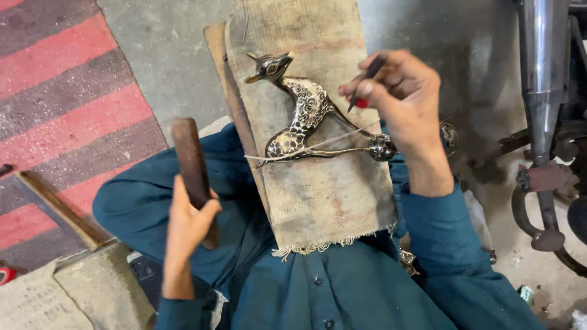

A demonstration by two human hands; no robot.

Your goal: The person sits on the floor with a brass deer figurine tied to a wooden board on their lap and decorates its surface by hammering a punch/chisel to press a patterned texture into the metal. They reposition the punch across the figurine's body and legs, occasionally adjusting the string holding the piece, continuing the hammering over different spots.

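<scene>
head view | worn on head | looks steeply down | close over lap and hands

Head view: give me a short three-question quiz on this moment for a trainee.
1. True or false: the brass bird figure lies on a cloth-covered board across the person's lap.
2. Which hand grips the wooden mallet? A) the left hand B) the right hand C) neither
3. Fill in: the right hand holds a thin dark ____, tip pointing down toward the figure.

Key: 1 true. 2 A; it is raised off to the side, away from the figure. 3 tool, a slim punch or chisel by its look; its tip is close above the bird's body, contact unclear.
</scene>
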